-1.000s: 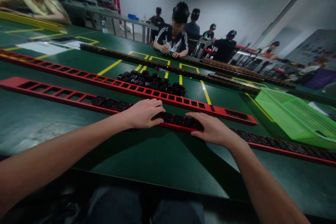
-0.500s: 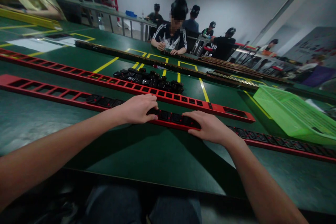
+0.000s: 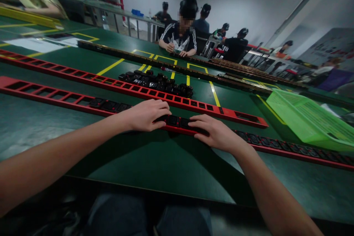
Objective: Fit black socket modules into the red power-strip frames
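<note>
Holding a long red strip (image 3: pixel 178 129)
Left hand (image 3: pixel 148 114) and right hand (image 3: pixel 217 131) pinch its sides near the tabletop's (image 3: pixel 171 166) front edge, maybe keeping it still

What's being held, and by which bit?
The left grip and right grip hold the near red rail, thumbs at its near edge, fingers across its top.
</note>
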`<state>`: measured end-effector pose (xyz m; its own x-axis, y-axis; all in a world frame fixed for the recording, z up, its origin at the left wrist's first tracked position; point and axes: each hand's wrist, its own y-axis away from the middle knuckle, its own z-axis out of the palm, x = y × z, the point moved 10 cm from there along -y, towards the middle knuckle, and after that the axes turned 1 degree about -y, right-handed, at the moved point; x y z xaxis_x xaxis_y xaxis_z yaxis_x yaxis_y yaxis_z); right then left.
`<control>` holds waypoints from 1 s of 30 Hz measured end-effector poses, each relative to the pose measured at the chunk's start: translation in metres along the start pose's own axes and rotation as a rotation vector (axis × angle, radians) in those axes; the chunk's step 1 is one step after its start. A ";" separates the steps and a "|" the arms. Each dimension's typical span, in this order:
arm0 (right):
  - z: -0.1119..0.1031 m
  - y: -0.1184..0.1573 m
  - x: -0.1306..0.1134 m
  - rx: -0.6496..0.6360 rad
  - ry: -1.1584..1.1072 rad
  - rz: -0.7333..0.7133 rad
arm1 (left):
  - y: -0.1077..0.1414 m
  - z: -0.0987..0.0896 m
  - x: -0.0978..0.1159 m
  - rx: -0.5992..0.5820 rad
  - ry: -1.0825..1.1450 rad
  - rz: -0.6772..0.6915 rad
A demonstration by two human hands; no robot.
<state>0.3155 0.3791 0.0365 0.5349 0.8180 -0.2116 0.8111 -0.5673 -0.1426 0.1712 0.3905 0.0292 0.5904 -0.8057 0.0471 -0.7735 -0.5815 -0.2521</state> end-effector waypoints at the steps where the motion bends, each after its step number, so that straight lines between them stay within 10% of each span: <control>1: 0.000 0.000 0.000 0.001 0.002 -0.002 | 0.000 0.001 0.007 0.013 0.013 0.048; 16: 0.010 -0.007 -0.018 0.055 0.029 -0.090 | -0.003 -0.004 0.027 0.114 0.061 0.145; 30: 0.011 -0.007 0.007 -0.086 0.082 0.174 | 0.002 -0.008 0.017 0.133 0.020 0.122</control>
<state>0.3111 0.3872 0.0254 0.6832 0.7154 -0.1463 0.7202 -0.6933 -0.0271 0.1782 0.3750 0.0374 0.4880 -0.8724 0.0272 -0.8011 -0.4600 -0.3830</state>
